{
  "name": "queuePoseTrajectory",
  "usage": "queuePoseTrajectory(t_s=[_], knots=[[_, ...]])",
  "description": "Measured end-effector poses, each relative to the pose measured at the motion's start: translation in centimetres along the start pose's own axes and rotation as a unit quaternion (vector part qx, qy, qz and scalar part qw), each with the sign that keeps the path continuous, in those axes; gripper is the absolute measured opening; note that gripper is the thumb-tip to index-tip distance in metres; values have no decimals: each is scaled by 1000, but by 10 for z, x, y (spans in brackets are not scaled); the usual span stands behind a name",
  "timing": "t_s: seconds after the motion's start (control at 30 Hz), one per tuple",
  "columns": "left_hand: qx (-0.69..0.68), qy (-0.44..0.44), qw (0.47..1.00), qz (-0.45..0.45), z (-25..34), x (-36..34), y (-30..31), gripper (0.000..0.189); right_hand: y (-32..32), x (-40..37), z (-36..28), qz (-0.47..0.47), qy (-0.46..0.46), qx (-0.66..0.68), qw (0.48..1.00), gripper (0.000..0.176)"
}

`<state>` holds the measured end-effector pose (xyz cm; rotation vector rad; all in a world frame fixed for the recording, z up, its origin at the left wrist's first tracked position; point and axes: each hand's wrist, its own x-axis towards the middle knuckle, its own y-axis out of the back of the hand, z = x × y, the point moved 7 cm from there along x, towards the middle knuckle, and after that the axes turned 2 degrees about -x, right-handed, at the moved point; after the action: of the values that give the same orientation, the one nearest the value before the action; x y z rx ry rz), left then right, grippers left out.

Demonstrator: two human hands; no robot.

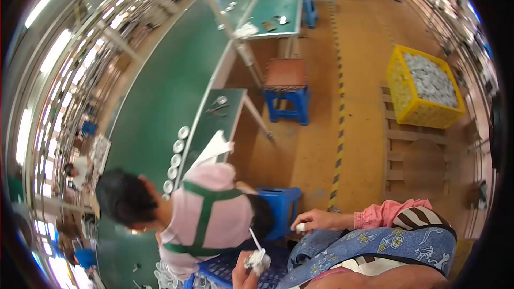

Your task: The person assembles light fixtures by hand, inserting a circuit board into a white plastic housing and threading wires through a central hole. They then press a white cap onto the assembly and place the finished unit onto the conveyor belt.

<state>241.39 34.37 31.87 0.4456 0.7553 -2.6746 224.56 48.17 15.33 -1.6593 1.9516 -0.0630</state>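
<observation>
My left hand (244, 274), at the bottom centre, is closed on a small white part (258, 261) with a thin white stick pointing up from it. To the right, my right hand (320, 219) is held in front of my patterned blue apron, its fingers bent around a small white piece (300, 227). The two hands are apart. A blue plastic basket (227, 268) lies just left of my left hand. Fine details of the white parts are too small to tell.
A co-worker (209, 208) sits at the left by a green conveyor (160, 91) with a row of white round parts (177, 160). Blue stools (289, 104) stand along the line. A yellow crate (425, 115) of grey-white parts rests on a pallet (395, 156) at the right.
</observation>
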Motion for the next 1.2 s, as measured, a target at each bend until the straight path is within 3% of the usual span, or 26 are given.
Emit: queuePoseTrajectory(t_s=[0.07,0.1,0.27,0.37,0.5,0.53,0.7,0.73,0.83,1.0,1.1,1.2], knots=[[19,-21,999,-30,2,62,-71,40,27,-40,-21,20,15,109,994,38],[218,-63,973,47,-21,91,-80,27,43,-58,-28,27,26,160,986,39],[277,-27,955,-106,-71,187,-159,25,118,-109,-44,87,119,302,942,35],[339,-92,922,-164,-69,239,-215,18,164,-128,-47,137,146,335,921,32],[367,-37,903,-218,-97,317,-255,21,236,-145,-51,202,84,395,892,28],[322,-26,921,-218,-106,340,-262,19,259,-147,-55,222,84,406,882,26],[309,-10,920,-241,-112,473,-311,13,408,-146,-76,275,168,445,836,19],[298,0,924,-239,-113,504,-318,13,439,-146,-82,305,172,486,801,17],[335,-16,914,-227,-90,589,-356,10,537,-161,-86,356,214,483,771,15],[328,50,906,-261,-54,710,-435,5,629,-241,-103,506,254,516,643,13],[336,53,902,-265,-57,783,-495,5,688,-276,-91,536,206,531,623,13],[346,42,896,-274,-87,868,-541,5,767,-303,-113,520,236,499,652,11]])
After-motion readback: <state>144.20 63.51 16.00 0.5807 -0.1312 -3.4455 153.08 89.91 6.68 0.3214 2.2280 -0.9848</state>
